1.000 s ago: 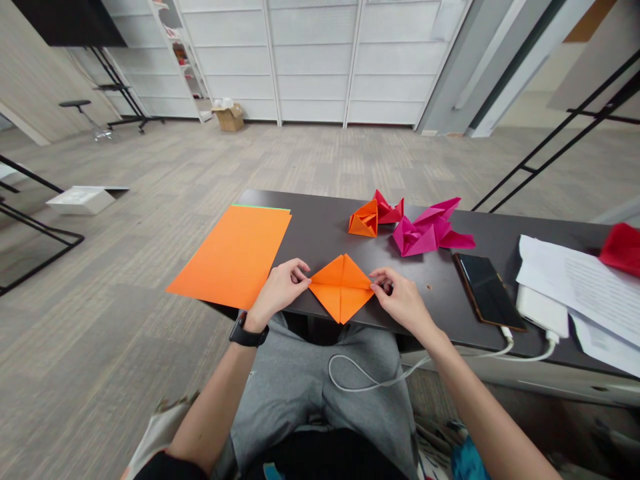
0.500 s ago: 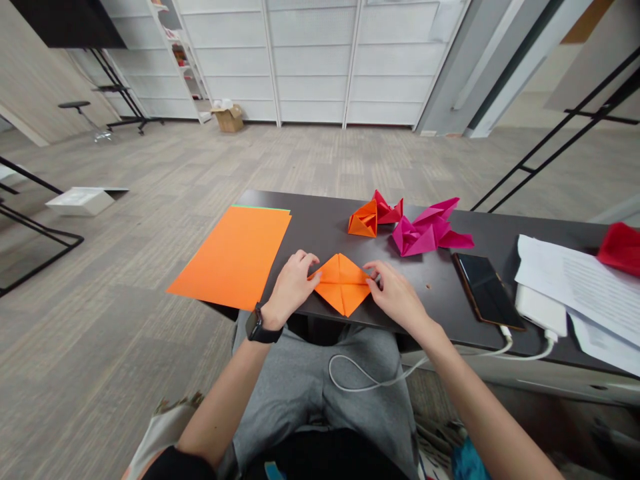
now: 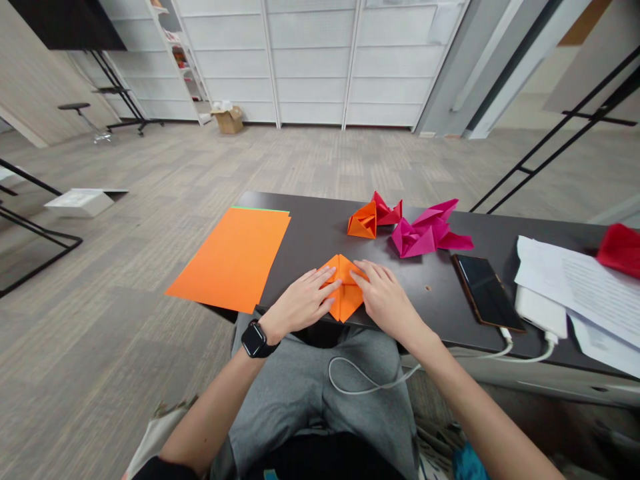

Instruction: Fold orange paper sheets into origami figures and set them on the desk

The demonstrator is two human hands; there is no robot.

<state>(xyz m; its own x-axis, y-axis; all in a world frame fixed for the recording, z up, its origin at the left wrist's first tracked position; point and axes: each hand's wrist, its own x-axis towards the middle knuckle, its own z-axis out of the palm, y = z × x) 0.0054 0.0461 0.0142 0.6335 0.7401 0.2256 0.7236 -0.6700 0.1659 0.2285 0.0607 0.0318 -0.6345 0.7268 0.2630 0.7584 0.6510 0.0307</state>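
Note:
A folded orange paper diamond [image 3: 342, 300] lies at the near edge of the dark table, creased along its middle. My left hand [image 3: 311, 295] rests over its left side with the fingers stretched out flat on the paper. On the opposite side, my right hand [image 3: 383, 287] lies with extended fingers pressing the right part. Both side corners of the diamond are hidden under the hands. Beyond it stand a small orange folded paper piece [image 3: 362, 221], a red one [image 3: 387, 209] and a larger magenta one [image 3: 430, 230].
Orange paper sheets [image 3: 235, 257] lie stacked at the table's left end, overhanging the near edge. To the right are a phone [image 3: 487, 290], a white power bank [image 3: 540, 308], printed papers [image 3: 583, 287] and a red item [image 3: 621, 248]. A white cable [image 3: 365, 388] loops over my lap.
Both hands have moved inward from the diamond's side corners onto its surface. Their fingers have gone from pinching the corners to lying flat.

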